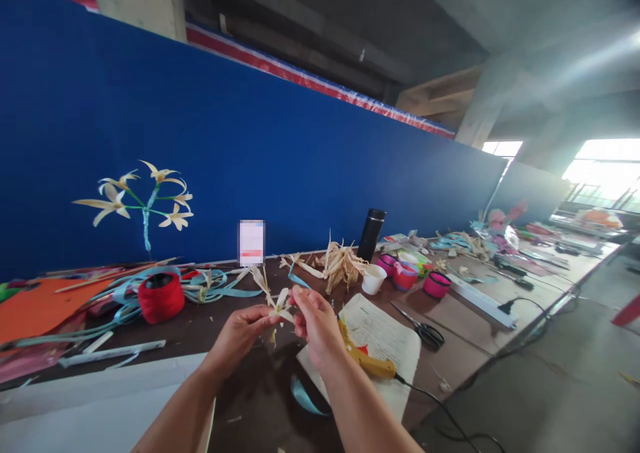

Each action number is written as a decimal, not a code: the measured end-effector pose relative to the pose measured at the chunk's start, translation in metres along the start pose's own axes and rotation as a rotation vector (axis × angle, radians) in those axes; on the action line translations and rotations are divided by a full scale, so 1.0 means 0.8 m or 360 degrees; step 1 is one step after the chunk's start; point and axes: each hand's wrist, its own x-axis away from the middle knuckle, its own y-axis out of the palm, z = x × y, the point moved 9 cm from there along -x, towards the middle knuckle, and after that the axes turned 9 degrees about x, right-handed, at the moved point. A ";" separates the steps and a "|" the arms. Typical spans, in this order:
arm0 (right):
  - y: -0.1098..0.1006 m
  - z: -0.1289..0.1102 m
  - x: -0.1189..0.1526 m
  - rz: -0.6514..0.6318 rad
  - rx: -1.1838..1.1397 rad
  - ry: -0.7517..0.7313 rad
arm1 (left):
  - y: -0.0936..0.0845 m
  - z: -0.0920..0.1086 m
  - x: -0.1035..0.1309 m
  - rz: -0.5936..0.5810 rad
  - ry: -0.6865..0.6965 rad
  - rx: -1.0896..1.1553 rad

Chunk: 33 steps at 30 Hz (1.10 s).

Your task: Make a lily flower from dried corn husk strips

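Over the dark table, my left hand pinches a pale corn husk flower from the left, thumb and fingertips closed on its lower petals. From the right, my right hand closes its fingers at one of the flower's upper petals. Whether anything else sits between those fingers is too small to tell. A yellow glue gun lies beside my right forearm on a printed sheet of paper. Behind the hands spreads a heap of dried corn husks.
A red yarn spool and light blue ribbon lie at left. Finished husk flowers on a stem stand before the blue partition. A white cup, black bottle and scissors are at right.
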 end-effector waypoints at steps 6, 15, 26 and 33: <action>0.009 -0.002 0.005 -0.0103 -0.0081 0.0164 | 0.008 0.005 0.002 -0.0093 -0.0006 0.0009; 0.014 0.022 0.011 -0.0228 -0.0247 0.0472 | 0.008 0.013 0.003 -0.0105 0.0041 0.0132; -0.008 -0.009 0.010 -0.0198 0.0304 0.0286 | 0.017 0.002 0.005 -0.0341 -0.0016 0.0155; 0.023 -0.072 0.012 -0.0844 0.0542 -0.0001 | 0.038 0.001 0.022 -0.0766 -0.0126 0.0349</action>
